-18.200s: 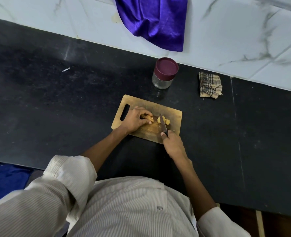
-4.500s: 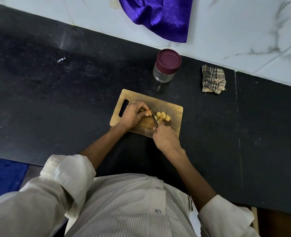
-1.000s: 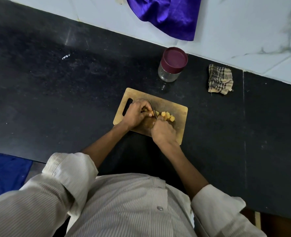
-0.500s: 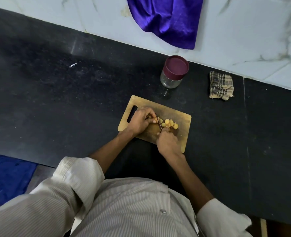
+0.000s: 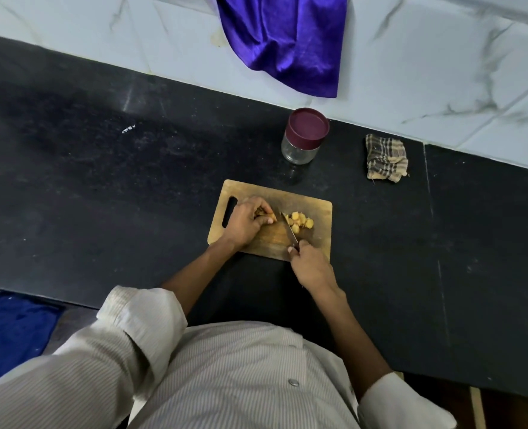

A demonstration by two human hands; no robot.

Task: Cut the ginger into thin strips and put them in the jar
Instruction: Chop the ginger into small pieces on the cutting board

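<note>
We see, L to R on the board: left hand curled over the uncut ginger, pinning it; knife w/ blade beside it; cut pieces piled just right; right hand wrapped round the handle. Jar stands behind, lid on. Ginger looks small, firm, likely slick when cut, so we'd grip low w/ fingertips tucked back.

One head-worn camera looks steeply down (wide-angle, from standing height) at the black counter, facing the wall.
</note>
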